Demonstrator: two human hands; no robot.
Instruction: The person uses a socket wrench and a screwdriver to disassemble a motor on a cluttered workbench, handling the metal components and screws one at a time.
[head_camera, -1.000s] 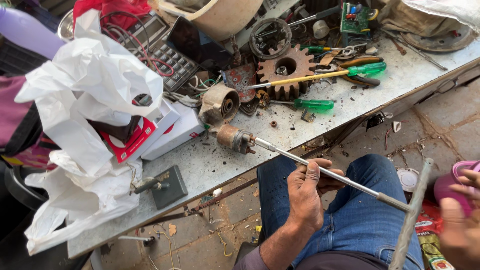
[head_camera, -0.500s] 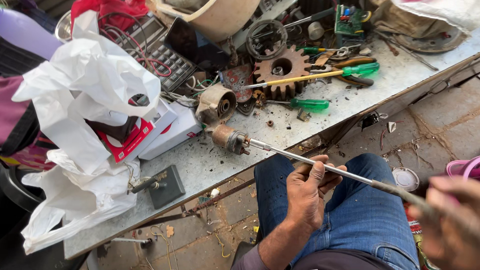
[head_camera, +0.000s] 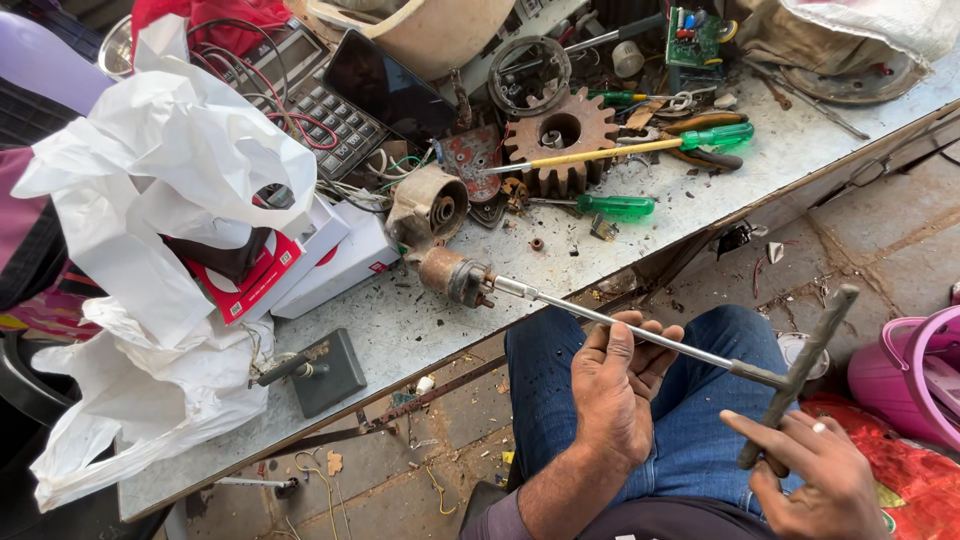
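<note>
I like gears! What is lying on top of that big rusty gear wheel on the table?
A yellow-shafted screwdriver with a green handle lies across the rusty gear. A hole shows in the gear's middle. Whatever is underneath the gear is covered, so that can't be seen.

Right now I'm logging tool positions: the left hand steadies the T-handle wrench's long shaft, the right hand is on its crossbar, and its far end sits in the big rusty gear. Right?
Not quite. In the head view the T-handle wrench ends in the small rusty motor part at the bench edge, not in the big rusty gear. The left hand is on the shaft and the right hand on the crossbar.
</note>
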